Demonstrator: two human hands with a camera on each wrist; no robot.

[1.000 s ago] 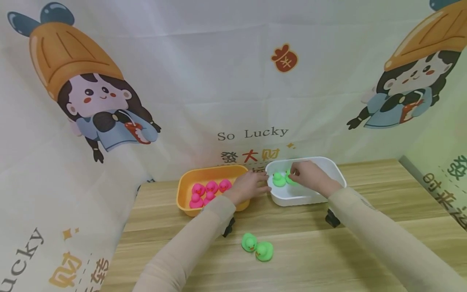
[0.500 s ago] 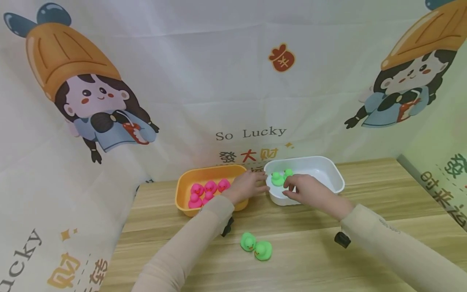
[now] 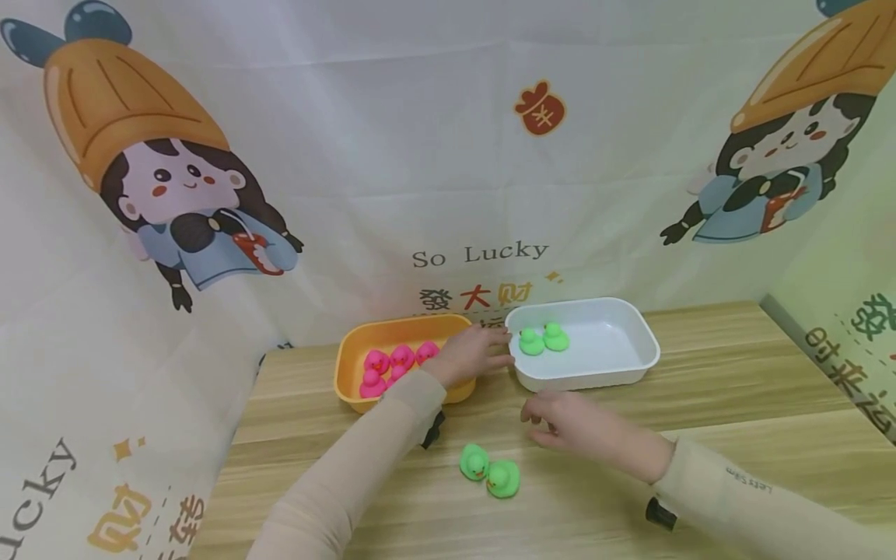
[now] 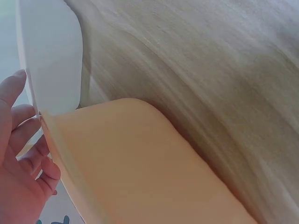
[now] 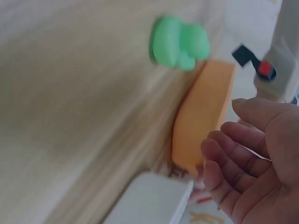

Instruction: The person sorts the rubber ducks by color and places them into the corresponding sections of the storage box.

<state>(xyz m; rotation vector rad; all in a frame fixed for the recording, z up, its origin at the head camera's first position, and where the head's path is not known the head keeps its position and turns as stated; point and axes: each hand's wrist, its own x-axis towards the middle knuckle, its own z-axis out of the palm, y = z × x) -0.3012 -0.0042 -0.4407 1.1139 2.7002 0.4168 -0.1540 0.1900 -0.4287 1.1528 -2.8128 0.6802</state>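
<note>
My left hand [image 3: 472,354] reaches over the right end of the orange bin [image 3: 348,398]. Its relaxed fingertips lie at the near-left rim of the white bin [image 3: 595,379], holding nothing. Empty and loosely bent, my right hand [image 3: 584,426] hovers over the table in front of the white bin. Two green rubber ducks sit together on the table to its left: one duck [image 3: 474,463] touches the other duck [image 3: 503,478]. Inside the white bin, at its left end, are two more green ducks, a left duck [image 3: 531,342] and a right duck [image 3: 556,337].
Several pink rubber ducks [image 3: 402,358] sit in the orange bin, some partly covered by my left arm. Both bins stand at the back of the wooden table [image 3: 742,373], before a printed cloth backdrop [image 3: 392,155].
My right hand has come out of the white bin toward me and down over the table, uncovering the right duck there. My left hand has stayed at the bins' rims.
</note>
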